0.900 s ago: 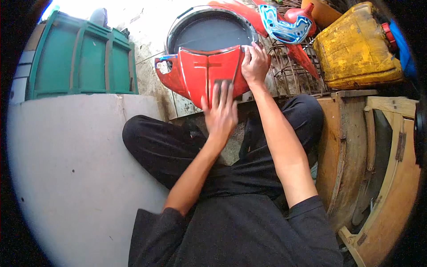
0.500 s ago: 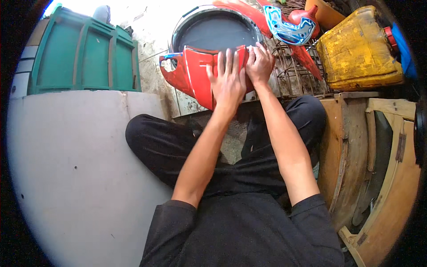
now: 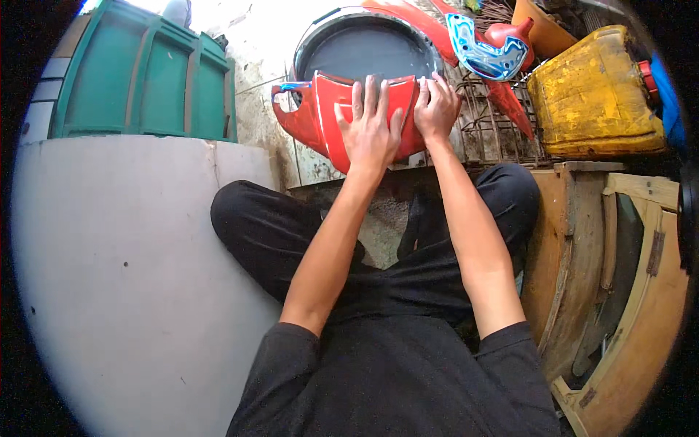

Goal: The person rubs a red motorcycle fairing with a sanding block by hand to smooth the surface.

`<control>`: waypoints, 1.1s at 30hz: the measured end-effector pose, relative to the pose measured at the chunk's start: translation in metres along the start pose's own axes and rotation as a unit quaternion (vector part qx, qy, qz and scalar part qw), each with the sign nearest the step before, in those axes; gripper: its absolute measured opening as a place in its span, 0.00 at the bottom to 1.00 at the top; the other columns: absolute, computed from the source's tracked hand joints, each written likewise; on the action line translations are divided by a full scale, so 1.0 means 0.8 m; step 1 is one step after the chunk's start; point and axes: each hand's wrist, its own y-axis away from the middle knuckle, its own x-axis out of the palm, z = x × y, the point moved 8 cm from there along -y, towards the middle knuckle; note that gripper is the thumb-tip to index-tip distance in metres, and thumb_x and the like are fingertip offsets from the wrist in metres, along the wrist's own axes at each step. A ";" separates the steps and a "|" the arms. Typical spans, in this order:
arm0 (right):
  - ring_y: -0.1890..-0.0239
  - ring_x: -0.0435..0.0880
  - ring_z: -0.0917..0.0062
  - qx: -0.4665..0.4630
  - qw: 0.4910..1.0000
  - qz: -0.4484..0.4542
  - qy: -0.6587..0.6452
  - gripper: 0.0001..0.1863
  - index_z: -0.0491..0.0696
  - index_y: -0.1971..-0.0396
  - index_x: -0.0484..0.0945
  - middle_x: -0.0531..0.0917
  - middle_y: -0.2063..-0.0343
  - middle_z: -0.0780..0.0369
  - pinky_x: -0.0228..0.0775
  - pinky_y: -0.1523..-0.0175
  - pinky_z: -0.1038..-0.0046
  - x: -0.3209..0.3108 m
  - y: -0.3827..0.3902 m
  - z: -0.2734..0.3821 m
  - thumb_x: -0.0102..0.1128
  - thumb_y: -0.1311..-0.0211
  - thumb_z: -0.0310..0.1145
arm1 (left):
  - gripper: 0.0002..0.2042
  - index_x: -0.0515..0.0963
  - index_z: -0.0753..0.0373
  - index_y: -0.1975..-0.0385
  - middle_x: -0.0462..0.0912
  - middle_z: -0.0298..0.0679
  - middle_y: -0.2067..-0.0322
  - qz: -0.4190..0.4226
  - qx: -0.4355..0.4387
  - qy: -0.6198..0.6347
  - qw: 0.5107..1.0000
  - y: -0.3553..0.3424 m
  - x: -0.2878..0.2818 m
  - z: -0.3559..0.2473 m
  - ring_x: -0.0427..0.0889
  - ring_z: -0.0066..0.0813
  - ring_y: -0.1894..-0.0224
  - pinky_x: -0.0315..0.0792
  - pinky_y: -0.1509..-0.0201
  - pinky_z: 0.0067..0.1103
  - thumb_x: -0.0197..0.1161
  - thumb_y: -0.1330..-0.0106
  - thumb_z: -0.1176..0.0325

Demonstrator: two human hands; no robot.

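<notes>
A glossy red moulded panel [image 3: 328,116], with a side opening and blue trim at its left, rests against the front of a round black tub [image 3: 360,47] of dark liquid. My left hand [image 3: 371,135] lies on the panel's middle, fingers spread and pointing away from me; whatever is under the palm is hidden. Just right of it, my right hand [image 3: 437,109] grips the panel's right edge with curled fingers. Behind that hand lie a blue-and-white patterned part [image 3: 484,58] and other red pieces [image 3: 510,109] on a rusty wire rack [image 3: 477,135].
A yellow jerrycan [image 3: 590,95] stands at right beside an orange container [image 3: 542,25]. Wooden frames [image 3: 641,277] are at my right. A pale board [image 3: 131,255] fills the left, with green panels [image 3: 145,80] beyond it. My crossed legs are below the tub.
My left hand has slid up and rightward across the red panel; the dark pad visible under its fingers earlier is out of sight. The right hand keeps its grip. The view has shifted slightly.
</notes>
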 end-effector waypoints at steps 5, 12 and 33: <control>0.46 0.81 0.64 0.007 1.000 0.000 -0.006 0.15 0.48 0.66 0.85 0.86 0.54 0.55 0.65 0.37 0.58 -0.004 -0.001 -0.008 0.51 0.29 0.40 | 0.30 0.63 0.51 0.28 0.56 0.40 0.25 0.046 -0.045 -0.025 0.998 0.147 0.014 -0.001 0.54 0.40 0.24 0.42 0.27 0.52 0.53 0.29 0.50; 0.44 0.80 0.64 0.006 1.000 0.010 -0.003 0.16 0.47 0.64 0.85 0.85 0.51 0.55 0.64 0.36 0.59 0.000 -0.001 -0.003 0.50 0.27 0.40 | 0.29 0.65 0.56 0.30 0.59 0.40 0.26 -0.010 -0.061 0.006 0.998 0.021 -0.009 -0.001 0.57 0.40 0.25 0.44 0.28 0.50 0.53 0.28 0.52; 0.48 0.82 0.63 -0.004 1.000 0.004 -0.008 0.16 0.49 0.65 0.85 0.86 0.54 0.56 0.66 0.39 0.59 0.001 -0.001 -0.018 0.50 0.29 0.41 | 0.27 0.65 0.52 0.30 0.60 0.34 0.27 0.019 0.022 0.050 0.998 0.055 0.018 -0.044 0.52 0.38 0.23 0.42 0.25 0.49 0.52 0.30 0.59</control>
